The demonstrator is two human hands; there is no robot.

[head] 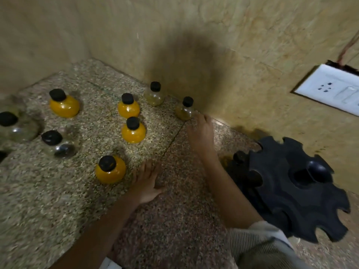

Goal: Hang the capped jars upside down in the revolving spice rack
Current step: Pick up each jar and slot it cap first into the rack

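Several black-capped jars stand upright on a speckled stone counter (58,200). Some hold yellow powder, such as the nearest yellow jar (110,170); others look greenish or clear. My right hand (200,133) stretches out, its fingertips touching a greenish jar (185,110) near the wall. My left hand (145,183) lies flat with fingers apart just right of the nearest yellow jar, holding nothing. The black revolving rack (297,189) with notched edges stands at the right. One capped jar (240,158) sits at the rack's left side, partly hidden.
A tiled wall (194,35) closes the back and right. A white socket plate (330,88) with loose wires hangs on the right wall above the rack. A clear jar (58,144) and a larger one (15,127) stand at the far left.
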